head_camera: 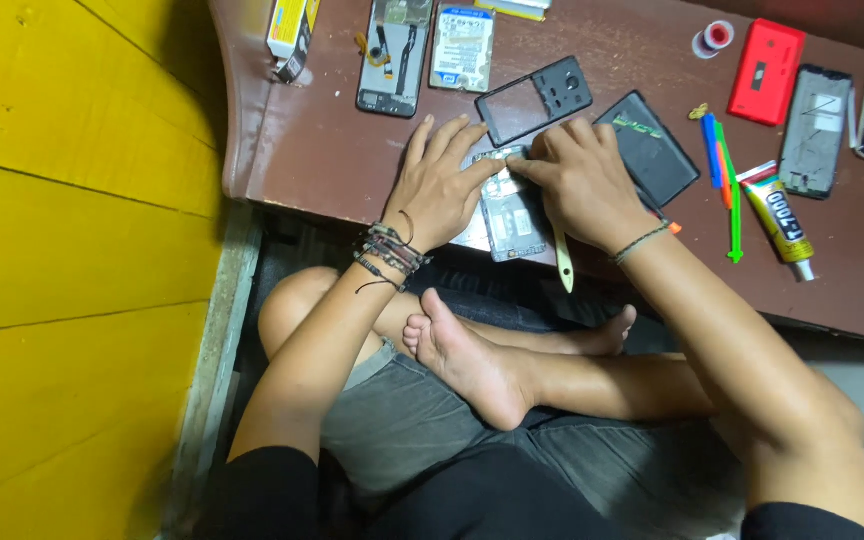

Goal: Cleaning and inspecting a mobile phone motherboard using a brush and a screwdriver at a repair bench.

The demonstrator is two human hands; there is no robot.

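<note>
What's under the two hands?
An opened phone lies on the table under the left hand and right hand. Its top end is hidden by the fingers.

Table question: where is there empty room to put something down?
Bare table lies left of the left hand, below the opened phone. Another patch runs along the near edge under the glue tube. Around both hands and the right hand it is crowded.

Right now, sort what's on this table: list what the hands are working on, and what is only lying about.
In hand:
left hand pressing down the opened grey phone body
right hand on it, holding a pale flat pry tool

Lying about:
black phone frame
black back cover
red phone shell
glue tube
green plastic stick
hard drive
</note>
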